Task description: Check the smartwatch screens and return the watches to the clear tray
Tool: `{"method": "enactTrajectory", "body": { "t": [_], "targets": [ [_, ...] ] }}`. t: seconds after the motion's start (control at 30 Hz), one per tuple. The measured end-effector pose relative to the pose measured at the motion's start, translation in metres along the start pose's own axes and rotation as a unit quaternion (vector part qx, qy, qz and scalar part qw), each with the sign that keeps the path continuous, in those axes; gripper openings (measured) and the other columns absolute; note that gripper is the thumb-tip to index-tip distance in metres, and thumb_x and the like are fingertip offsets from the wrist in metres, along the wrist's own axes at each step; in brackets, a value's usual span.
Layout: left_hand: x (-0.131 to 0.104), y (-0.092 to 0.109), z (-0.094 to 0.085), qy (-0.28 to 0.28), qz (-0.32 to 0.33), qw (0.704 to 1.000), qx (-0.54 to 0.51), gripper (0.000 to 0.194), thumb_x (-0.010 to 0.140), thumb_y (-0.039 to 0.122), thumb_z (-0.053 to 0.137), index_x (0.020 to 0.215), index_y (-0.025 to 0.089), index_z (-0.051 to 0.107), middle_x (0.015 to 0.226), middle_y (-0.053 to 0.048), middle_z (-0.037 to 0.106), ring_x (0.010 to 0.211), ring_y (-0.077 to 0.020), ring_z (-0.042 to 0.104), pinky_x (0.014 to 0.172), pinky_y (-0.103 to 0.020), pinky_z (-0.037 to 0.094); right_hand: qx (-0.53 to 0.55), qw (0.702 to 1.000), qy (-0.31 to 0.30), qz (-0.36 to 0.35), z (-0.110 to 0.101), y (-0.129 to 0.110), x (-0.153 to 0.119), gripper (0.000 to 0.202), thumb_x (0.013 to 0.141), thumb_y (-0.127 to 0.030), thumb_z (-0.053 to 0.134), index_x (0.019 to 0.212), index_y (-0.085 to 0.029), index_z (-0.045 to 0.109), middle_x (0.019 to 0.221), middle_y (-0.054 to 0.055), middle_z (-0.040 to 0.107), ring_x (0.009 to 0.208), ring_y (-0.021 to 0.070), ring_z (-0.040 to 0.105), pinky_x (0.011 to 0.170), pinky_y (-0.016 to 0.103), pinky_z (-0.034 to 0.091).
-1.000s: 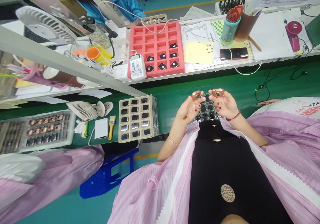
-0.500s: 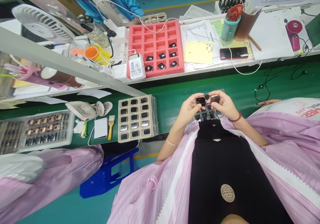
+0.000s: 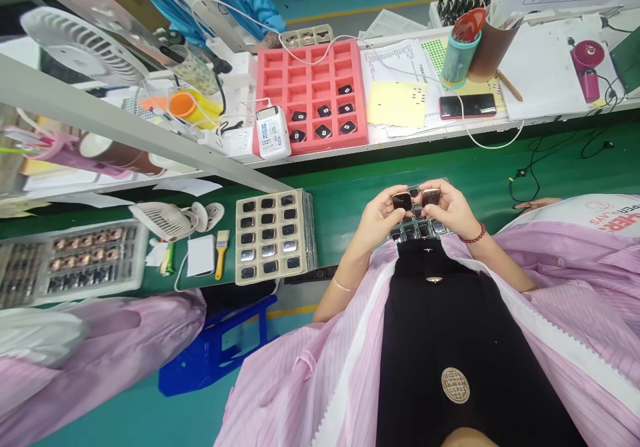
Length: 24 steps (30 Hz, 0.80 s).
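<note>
Between the thumb and fingers of my left hand (image 3: pixel 379 219) is a dark square watch case (image 3: pixel 401 201), its black face turned up. My right hand (image 3: pixel 451 210) grips a second watch case (image 3: pixel 431 197), which looks brownish. The two cases are side by side with a small gap between them. Below both hands a clear tray (image 3: pixel 411 231) of dark watch pieces lies close to my body, partly hidden by my hands and clothes.
Left of me is a stack of beige trays (image 3: pixel 270 278) with watch pieces, beside a brush (image 3: pixel 221 254) and a small white fan (image 3: pixel 167 220). A red foam tray (image 3: pixel 313 142) and a phone (image 3: pixel 468 106) lie on the shelf ahead. Another person's hand (image 3: pixel 539 204) rests at right.
The face of the case in my left hand, which showed small light marks, now looks dark. Both hands have barely moved.
</note>
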State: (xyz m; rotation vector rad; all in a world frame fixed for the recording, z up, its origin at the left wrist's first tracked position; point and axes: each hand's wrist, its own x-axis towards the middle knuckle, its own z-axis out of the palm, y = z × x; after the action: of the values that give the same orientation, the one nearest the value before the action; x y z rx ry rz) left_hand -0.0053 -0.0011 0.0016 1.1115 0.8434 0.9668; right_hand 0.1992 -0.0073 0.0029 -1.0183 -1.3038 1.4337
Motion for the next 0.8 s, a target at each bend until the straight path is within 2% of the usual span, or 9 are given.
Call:
{"method": "enactTrajectory", "body": {
  "t": [0.1,0.27,0.4,0.6,0.8],
  "targets": [
    [-0.0001,0.0007,-0.0001,0.006,-0.004,1.0,0.008,0.046,0.083,0.041,0.08,0.121,0.019,0.067,0.111,-0.01,0.074,0.079,-0.0181,0.074,0.066,-0.025,0.054,-0.002,1.0,0.002,-0.003,-0.0002,-0.0009,0.0002,0.034,0.084,-0.034,0.074,0.112,-0.022,0.06,0.097,0.004,0.073,0.067,0.0135,0.067,0.064,0.028,0.06],
    [-0.0005,0.0013,0.0001,0.004,0.0,1.0,0.011,0.046,0.082,0.039,0.081,0.121,0.019,0.067,0.113,-0.009,0.074,0.082,-0.0176,0.074,0.071,-0.026,0.056,0.0,1.0,-0.004,-0.019,-0.0001,-0.001,0.0003,0.038,0.082,-0.032,0.077,0.114,-0.022,0.06,0.099,0.004,0.073,0.072,0.0142,0.068,0.07,0.03,0.061],
    [-0.0001,0.0004,0.0002,0.01,-0.003,1.0,0.011,0.046,0.084,0.041,0.079,0.121,0.018,0.066,0.108,-0.009,0.075,0.077,-0.0169,0.074,0.068,-0.025,0.055,-0.012,1.0,-0.001,-0.022,-0.0003,0.0009,0.0004,0.032,0.085,-0.033,0.073,0.112,-0.021,0.061,0.095,0.004,0.073,0.069,0.0142,0.067,0.066,0.03,0.06],
    [0.0001,0.0043,0.0019,0.005,-0.005,1.0,-0.01,0.049,0.079,0.036,0.083,0.121,0.019,0.064,0.112,-0.009,0.074,0.089,-0.0188,0.073,0.081,-0.03,0.059,-0.02,1.0,-0.005,-0.008,-0.0006,0.0019,0.0003,0.037,0.08,-0.024,0.072,0.115,-0.022,0.06,0.102,0.005,0.074,0.074,0.0151,0.07,0.07,0.031,0.061],
    [0.0005,0.0069,0.0032,0.014,0.001,1.0,-0.008,0.044,0.079,0.041,0.083,0.114,0.019,0.067,0.107,-0.008,0.073,0.09,-0.02,0.072,0.078,-0.031,0.059,-0.012,1.0,-0.013,-0.004,-0.0025,0.0,0.0007,0.036,0.082,-0.025,0.071,0.117,-0.022,0.06,0.102,0.005,0.075,0.073,0.015,0.071,0.066,0.028,0.059]
  ]
}}
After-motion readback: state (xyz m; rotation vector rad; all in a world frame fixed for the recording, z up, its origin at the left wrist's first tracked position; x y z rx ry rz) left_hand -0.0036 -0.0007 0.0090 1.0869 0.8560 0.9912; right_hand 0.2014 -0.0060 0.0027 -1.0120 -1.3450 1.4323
